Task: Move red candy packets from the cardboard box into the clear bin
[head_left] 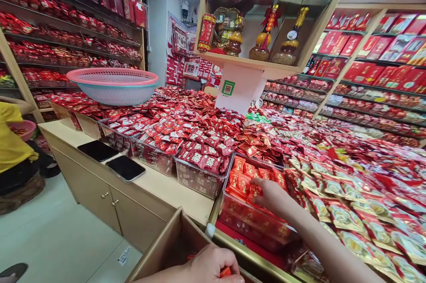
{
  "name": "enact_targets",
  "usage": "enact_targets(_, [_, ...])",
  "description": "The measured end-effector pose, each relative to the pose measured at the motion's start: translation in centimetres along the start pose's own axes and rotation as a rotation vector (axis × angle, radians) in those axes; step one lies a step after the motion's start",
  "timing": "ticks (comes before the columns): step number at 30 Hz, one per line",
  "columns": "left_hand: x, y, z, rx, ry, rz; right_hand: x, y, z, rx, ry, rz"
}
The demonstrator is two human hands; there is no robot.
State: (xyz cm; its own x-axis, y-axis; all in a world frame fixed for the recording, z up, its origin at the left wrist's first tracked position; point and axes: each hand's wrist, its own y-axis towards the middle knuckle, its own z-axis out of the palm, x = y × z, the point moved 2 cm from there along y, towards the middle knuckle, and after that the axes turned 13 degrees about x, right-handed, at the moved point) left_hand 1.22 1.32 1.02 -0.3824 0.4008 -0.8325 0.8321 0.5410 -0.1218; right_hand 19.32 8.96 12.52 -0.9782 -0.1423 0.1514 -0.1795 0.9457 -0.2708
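Observation:
My right hand (274,196) reaches into a clear plastic bin (246,216), its fingertips pinched on a small red candy packet (254,191) with gold characters. Similar packets (238,183) fill the bin around it, several of them lying in rows. At the bottom edge my left hand (213,263) is curled over the cardboard box (178,234), closed on a red packet (225,271) that shows between thumb and fingers. My hand and the frame edge hide most of the box's inside, though a bit of red shows there.
Bins of dark red packets (203,172) line the counter beside two black phones (125,168). Stacked plastic baskets (113,87) rest on the packets at left. Gold-and-red packets (349,216) pile up at right. A display cabinet (259,58) hangs above. Someone in a yellow top (15,141) is at far left.

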Motion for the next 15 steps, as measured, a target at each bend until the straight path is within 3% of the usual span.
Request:
enact_targets(8, [-0.1,0.0,0.1,-0.007,0.014,-0.026,-0.6,0.3,0.5,0.006,-0.015,-0.06])
enact_targets(15, [-0.5,-0.1,-0.1,-0.007,0.015,-0.053,0.3,0.7,1.0,-0.025,-0.075,-0.243])
